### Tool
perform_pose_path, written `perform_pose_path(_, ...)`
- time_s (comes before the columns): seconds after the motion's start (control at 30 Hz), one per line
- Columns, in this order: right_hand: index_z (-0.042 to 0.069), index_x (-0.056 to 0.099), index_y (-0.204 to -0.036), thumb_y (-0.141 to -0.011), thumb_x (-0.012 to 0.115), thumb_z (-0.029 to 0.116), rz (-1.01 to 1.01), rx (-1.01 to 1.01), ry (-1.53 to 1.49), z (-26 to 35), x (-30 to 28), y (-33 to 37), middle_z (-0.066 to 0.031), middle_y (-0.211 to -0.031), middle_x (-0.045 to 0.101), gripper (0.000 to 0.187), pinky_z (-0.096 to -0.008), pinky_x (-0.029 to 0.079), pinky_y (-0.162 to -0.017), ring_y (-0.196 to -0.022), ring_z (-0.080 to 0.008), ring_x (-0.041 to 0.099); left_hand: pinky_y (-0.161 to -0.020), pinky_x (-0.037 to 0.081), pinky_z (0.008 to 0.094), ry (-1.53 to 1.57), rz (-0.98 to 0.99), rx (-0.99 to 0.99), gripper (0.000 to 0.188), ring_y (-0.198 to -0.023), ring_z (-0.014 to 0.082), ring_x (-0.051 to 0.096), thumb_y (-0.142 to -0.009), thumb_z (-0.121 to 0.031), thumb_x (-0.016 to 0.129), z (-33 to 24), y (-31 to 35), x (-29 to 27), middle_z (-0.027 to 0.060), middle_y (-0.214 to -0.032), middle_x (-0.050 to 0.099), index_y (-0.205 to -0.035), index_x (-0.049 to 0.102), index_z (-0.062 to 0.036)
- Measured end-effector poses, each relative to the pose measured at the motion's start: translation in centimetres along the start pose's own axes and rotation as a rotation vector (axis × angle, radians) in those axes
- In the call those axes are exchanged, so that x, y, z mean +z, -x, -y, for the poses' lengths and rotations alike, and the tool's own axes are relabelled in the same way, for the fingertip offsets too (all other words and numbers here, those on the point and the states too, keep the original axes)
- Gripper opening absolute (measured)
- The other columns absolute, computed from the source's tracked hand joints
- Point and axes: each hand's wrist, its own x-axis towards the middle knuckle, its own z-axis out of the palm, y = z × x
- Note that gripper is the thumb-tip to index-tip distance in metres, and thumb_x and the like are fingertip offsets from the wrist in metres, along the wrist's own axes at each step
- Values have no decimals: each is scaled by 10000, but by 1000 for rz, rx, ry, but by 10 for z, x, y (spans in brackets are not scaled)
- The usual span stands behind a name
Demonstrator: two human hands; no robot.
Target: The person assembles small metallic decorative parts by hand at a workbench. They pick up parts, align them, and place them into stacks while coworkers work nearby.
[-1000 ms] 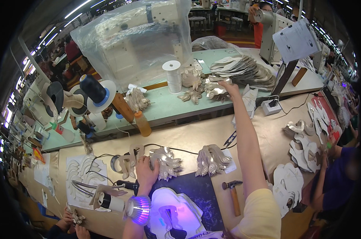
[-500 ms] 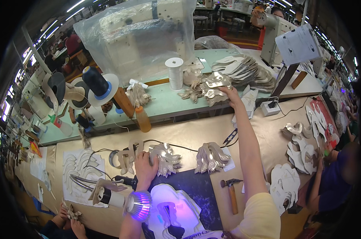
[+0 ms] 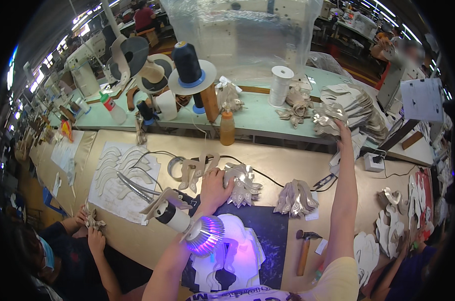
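Observation:
My right hand (image 3: 342,132) reaches to the far bench, its fingers closed on a bundle of shiny metallic cut pieces (image 3: 329,119) at the bench's front edge. My left hand (image 3: 213,191) is curled against the left side of a fanned stack of metallic pieces (image 3: 243,186) on the gold-covered table; its fingertips are partly hidden. Another fanned stack (image 3: 295,198) lies to the right. Nearer me, white flat cut pieces (image 3: 245,251) sit under a lamp (image 3: 205,236) glowing violet. A loose bundle (image 3: 294,108) rests left of my right hand.
A hammer (image 3: 304,253) lies right of the dark mat (image 3: 273,236). On the bench stand a white thread spool (image 3: 281,86), an amber bottle (image 3: 227,128), a dark thread cone (image 3: 188,62) and stacked pale pieces (image 3: 355,103). A co-worker (image 3: 62,251) handles small pieces at left.
The view has swung left, so everything sits further right in it. A gap shows between the bundle in my right hand and the loose bundle beside it. My left hand stays at its stack.

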Motion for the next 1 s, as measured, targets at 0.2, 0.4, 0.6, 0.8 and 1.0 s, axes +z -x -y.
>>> perform_pose_path(0.2,-30,550,-1258,-742,845,271,-102,80,-49,-9,-22,-5,-117,-1126,645,666,-360,554,-773,-962,-230,653,-882,446,448,1,-62,31,387,-990,366,566,-859,-322,629,-2,0,-1,200,-1044,586,-1004,634,37)
perform_pose_path(0.4,-44,560,-1250,-736,841,302,-277,36,111,-10,-3,-13,-117,-1151,634,681,-357,545,-785,-961,-220,648,-931,422,462,25,5,-20,397,-1037,374,546,-867,-329,608,-3,0,-5,209,-1073,577,-1031,621,32)
perform_pose_path(0.6,-16,538,-1289,-769,806,385,-190,46,97,-15,-12,-8,-100,-1208,615,709,-356,536,-826,-1017,-222,636,-975,398,464,42,29,-53,400,-1076,370,530,-873,-335,595,-3,1,-6,213,-1074,577,-1018,621,38)
perform_pose_path(0.8,96,587,-1232,-862,723,364,-52,144,-32,-9,-9,-22,-61,-1081,667,476,-333,554,-737,-921,-203,655,-990,388,474,46,-5,-39,417,-1093,368,540,-872,-343,576,-1,1,-6,230,-1102,596,-1019,631,44)
perform_pose_path(1.0,95,604,-1181,-902,681,337,-8,-1,-395,3,24,-35,-46,-1001,676,377,-320,557,-668,-832,-209,658,-987,396,466,7,11,-40,421,-1094,365,545,-882,-347,567,-1,1,-5,225,-1093,603,-1006,632,50)
